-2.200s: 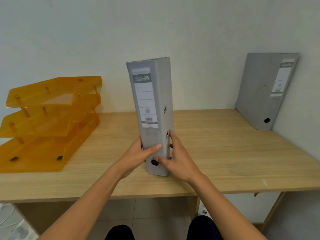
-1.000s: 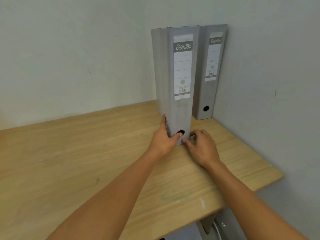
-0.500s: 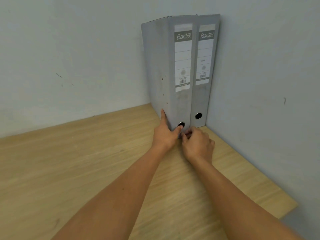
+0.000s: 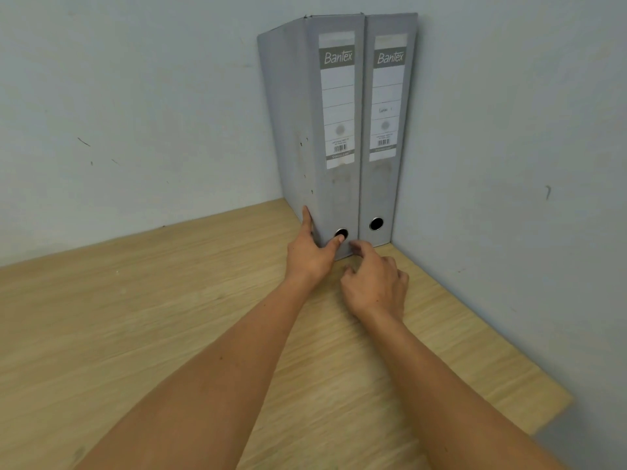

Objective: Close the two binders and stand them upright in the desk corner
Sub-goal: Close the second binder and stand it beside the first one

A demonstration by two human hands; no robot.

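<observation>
Grey binders (image 4: 339,130) unmoved, right hand (image 4: 375,286) looser

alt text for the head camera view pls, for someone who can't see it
Two closed grey binders stand upright side by side in the desk corner. The left hand grips the nearer one's base; the right hand hovers beside it.

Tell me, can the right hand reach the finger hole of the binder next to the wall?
Probably yes. The right hand hovers just before that binder, and nothing covers its finger hole.
</observation>
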